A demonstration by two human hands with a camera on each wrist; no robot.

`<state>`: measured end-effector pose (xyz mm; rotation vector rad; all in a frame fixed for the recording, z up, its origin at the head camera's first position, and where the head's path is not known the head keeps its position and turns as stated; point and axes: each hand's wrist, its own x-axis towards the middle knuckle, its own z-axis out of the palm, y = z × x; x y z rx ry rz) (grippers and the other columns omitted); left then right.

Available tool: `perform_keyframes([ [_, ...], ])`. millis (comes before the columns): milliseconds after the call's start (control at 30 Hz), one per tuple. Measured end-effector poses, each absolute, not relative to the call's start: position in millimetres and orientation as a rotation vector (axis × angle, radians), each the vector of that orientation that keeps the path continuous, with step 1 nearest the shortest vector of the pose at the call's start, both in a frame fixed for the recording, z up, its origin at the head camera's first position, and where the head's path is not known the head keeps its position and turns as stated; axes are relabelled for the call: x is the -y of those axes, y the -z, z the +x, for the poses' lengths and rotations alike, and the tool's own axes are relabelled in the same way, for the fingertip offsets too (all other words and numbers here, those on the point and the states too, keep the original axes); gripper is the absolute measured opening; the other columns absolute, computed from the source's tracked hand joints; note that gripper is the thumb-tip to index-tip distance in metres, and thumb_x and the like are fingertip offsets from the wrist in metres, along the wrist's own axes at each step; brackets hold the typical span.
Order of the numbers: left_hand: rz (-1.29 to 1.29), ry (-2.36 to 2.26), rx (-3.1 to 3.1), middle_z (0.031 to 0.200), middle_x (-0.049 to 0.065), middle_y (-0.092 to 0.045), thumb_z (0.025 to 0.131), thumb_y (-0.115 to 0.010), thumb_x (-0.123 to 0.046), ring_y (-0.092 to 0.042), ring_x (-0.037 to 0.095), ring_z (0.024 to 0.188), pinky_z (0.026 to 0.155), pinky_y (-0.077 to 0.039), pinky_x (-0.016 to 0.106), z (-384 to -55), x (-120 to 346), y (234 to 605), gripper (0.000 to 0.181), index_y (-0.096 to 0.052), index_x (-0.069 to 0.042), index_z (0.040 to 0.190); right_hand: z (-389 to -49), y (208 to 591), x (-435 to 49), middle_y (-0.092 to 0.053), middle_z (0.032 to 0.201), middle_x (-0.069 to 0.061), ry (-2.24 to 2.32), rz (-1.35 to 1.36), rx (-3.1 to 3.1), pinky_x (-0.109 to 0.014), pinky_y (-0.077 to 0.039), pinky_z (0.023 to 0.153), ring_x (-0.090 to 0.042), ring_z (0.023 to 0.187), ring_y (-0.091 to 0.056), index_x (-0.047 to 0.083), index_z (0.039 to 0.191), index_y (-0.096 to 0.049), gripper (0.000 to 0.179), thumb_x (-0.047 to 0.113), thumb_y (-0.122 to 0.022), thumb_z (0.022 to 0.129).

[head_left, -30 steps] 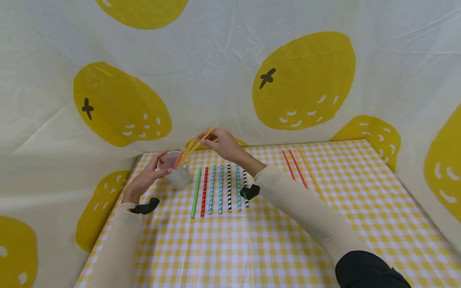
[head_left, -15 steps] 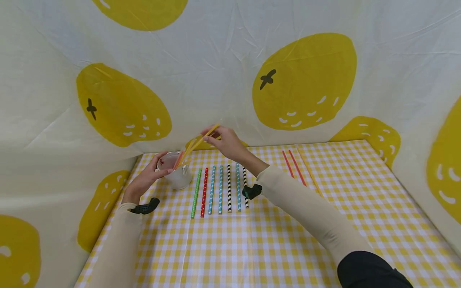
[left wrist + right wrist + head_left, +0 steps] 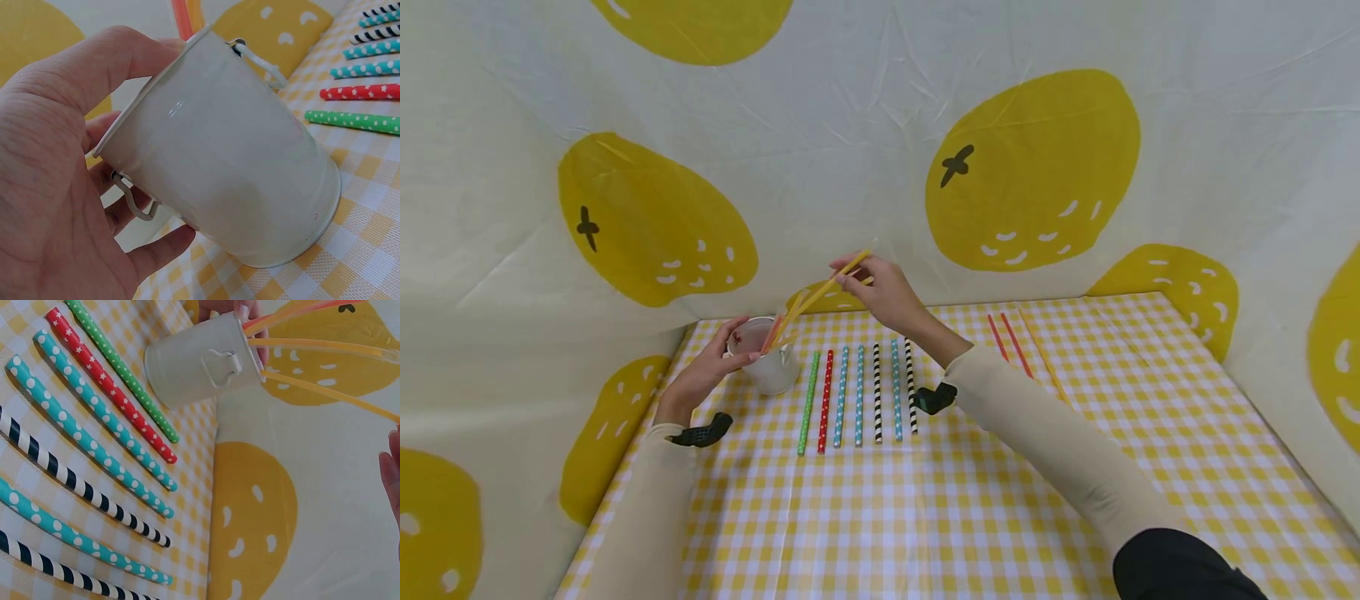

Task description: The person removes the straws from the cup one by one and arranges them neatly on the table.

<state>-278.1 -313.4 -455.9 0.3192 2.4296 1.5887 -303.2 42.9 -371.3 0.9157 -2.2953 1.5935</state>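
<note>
My left hand (image 3: 703, 371) grips the rim of a small white metal bucket (image 3: 219, 144), thumb at the rim and fingers round the far side. The bucket is tilted, with small wire handles on its sides. Yellow plastic straws (image 3: 325, 394) and red-orange straws (image 3: 181, 19) stick out of its mouth. Above and to the right of it, my right hand (image 3: 883, 292) pinches yellow straws (image 3: 823, 287) near their upper ends, while their lower ends lean into the bucket. Only the right fingertips (image 3: 390, 465) show in the right wrist view.
To the right of the bucket lies a row of patterned paper straws: a green one (image 3: 808, 402), a red one (image 3: 825, 400), dotted blue ones (image 3: 859, 396) and striped black-and-white ones (image 3: 877, 392). Red-orange straws (image 3: 1016, 343) lie farther right on the checked tablecloth (image 3: 850, 525).
My right hand has moved up and to the right, drawing the yellow straws a little farther out from the bucket. The left hand and the bucket have stayed in place.
</note>
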Motion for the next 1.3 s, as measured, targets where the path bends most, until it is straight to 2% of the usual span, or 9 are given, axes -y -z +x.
perform_keyframes([
  [167,0.319,-1.587,-2.425,0.169,0.003,0.012,0.101,-0.065,-0.031,0.009,0.036,0.155,0.116,-0.015,0.068,-278.6,314.3,456.2,0.086,-0.008,-0.028,0.165,-301.1,365.0,-55.5,-0.07,0.109,-0.003,-1.629,0.899,2.238,-0.032,-0.057,0.077,-0.016,0.092,-0.066,0.017,0.129,-0.068,0.028,0.023,-0.062,0.103],
  [400,0.319,-1.584,-2.426,0.169,0.003,0.013,0.101,-0.065,-0.031,0.011,0.036,0.155,0.116,-0.013,0.069,-279.7,315.1,456.7,0.086,-0.007,-0.026,0.165,-300.8,355.4,-77.6,-0.067,0.113,-0.005,-1.657,0.883,2.156,-0.033,-0.057,0.085,-0.03,0.096,-0.067,0.016,0.138,-0.063,0.034,0.017,-0.059,0.105],
  [533,0.315,-1.585,-2.43,0.169,0.005,0.014,0.102,-0.064,-0.029,0.011,0.036,0.155,0.116,-0.012,0.069,-280.4,317.3,458.0,0.085,-0.006,-0.024,0.165,-299.5,351.3,-89.6,-0.067,0.114,-0.006,-1.653,0.867,2.15,-0.032,-0.056,0.088,-0.021,0.095,-0.066,0.017,0.141,-0.061,0.036,0.016,-0.058,0.105],
  [700,0.321,-1.59,-2.431,0.169,0.005,0.014,0.103,-0.063,-0.027,0.012,0.036,0.154,0.116,-0.011,0.069,-280.3,319.8,457.8,0.084,-0.006,-0.024,0.165,-298.8,347.9,-101.5,-0.068,0.114,-0.009,-1.606,0.834,2.167,-0.03,-0.053,0.087,-0.019,0.102,-0.065,0.016,0.143,-0.059,0.039,0.016,-0.059,0.105],
  [833,0.32,-1.586,-2.436,0.169,0.006,0.013,0.103,-0.063,-0.029,0.009,0.037,0.155,0.116,-0.013,0.069,-277.7,319.6,456.0,0.084,-0.007,-0.025,0.165,-298.9,347.6,-108.3,-0.065,0.118,-0.017,-1.609,0.835,2.177,-0.03,-0.053,0.09,-0.027,0.108,-0.063,0.01,0.146,-0.055,0.041,0.009,-0.056,0.105],
  [1000,0.315,-1.57,-2.448,0.169,0.007,0.013,0.102,-0.064,-0.032,0.011,0.037,0.155,0.116,-0.014,0.069,-274.8,318.1,454.5,0.084,-0.009,-0.027,0.164,-298.7,349.6,-116.8,-0.056,0.13,-0.024,-1.654,0.873,2.208,-0.045,-0.053,0.097,-0.041,0.106,-0.06,-0.003,0.143,-0.051,0.038,0.001,-0.05,0.106],
  [1100,0.325,-1.572,-2.449,0.169,0.008,0.014,0.102,-0.064,-0.03,0.012,0.037,0.154,0.115,-0.015,0.069,-274.7,316.8,454.6,0.084,-0.009,-0.025,0.164,-298.2,351.6,-124.5,-0.051,0.136,-0.023,-1.69,0.869,2.242,-0.05,-0.052,0.097,-0.041,0.104,-0.059,-0.002,0.148,-0.046,0.042,0.002,-0.049,0.106],
  [1200,0.325,-1.575,-2.447,0.169,0.008,0.014,0.102,-0.065,-0.031,0.012,0.037,0.154,0.116,-0.014,0.069,-275.4,315.7,454.8,0.084,-0.009,-0.024,0.164,-297.9,354.5,-134.1,-0.053,0.122,-0.022,-1.704,0.834,2.274,-0.049,-0.053,0.094,-0.035,0.1,-0.059,0.009,0.156,-0.039,0.051,0.008,-0.052,0.106],
  [1300,0.32,-1.573,-2.446,0.169,0.005,0.014,0.101,-0.065,-0.032,0.013,0.036,0.155,0.116,-0.013,0.069,-275.8,314.8,455.0,0.084,-0.01,-0.027,0.164,-297.7,357.8,-144.3,-0.055,0.117,-0.017,-1.706,0.793,2.295,-0.047,-0.055,0.091,-0.029,0.095,-0.06,0.014,0.152,-0.047,0.048,0.013,-0.057,0.105],
])
